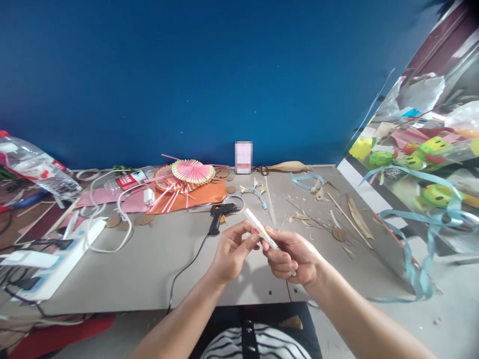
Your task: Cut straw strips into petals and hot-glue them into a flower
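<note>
My right hand [286,252] is closed around a slim white pen-shaped tube [254,222], which tilts up and to the left. Beside it, my left hand [237,247] is pinched, thumb and fingers against the tube's lower part. A small whitish tip [294,273] peeks out below the right fingers; whether it belongs to the tube I cannot tell. Just beyond the left hand lies a black hot glue gun [217,217] with its cord trailing to the table's front edge. Farther back is a light blue ribbon piece with pale dried petals [258,194].
Pink and yellow paper fans [192,174] rest on orange paper [209,197] at the back. A white power strip [71,259] with cables lies left, near a plastic bottle [37,164]. Dried husks [359,217] and twigs are scattered right; blue ribbon [422,259] hangs over the right side.
</note>
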Motion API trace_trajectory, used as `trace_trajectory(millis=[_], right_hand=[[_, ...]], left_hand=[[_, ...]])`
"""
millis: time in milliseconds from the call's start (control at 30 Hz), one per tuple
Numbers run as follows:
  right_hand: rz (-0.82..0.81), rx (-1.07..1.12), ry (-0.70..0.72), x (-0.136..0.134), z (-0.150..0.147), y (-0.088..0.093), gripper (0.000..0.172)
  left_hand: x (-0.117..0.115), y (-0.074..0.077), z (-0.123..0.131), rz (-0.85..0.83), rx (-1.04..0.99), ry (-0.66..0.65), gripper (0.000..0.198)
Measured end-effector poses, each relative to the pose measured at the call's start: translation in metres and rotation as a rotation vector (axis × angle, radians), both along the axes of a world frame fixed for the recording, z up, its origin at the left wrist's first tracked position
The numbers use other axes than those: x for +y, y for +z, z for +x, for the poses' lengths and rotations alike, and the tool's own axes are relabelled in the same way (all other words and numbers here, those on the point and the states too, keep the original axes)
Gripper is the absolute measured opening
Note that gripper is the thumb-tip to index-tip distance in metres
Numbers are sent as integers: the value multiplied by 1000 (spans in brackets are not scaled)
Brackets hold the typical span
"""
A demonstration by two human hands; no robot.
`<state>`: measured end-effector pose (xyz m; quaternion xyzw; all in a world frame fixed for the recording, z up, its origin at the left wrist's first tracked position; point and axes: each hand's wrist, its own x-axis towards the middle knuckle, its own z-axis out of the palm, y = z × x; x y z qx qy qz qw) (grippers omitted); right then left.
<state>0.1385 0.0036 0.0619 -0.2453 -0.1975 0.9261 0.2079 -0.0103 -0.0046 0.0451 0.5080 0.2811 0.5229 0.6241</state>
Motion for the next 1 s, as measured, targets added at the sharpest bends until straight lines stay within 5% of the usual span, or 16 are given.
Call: trace_trajectory(millis=[367,600,800,1000], right_hand=[[57,137,-65,-4,5,7,36],[403,-312,-609,1,26,16,29],[965,-689,-445,-9,0,6,39],[1038,-864,-439,-11,-9,12,31]], left_hand=[[-6,6,-3,-73,-42,30,11],[-5,8,-6,-338,-131,172,17],[-3,5,1,-315,-52,217,16],[-3,-1,3,-185,82,224,15]])
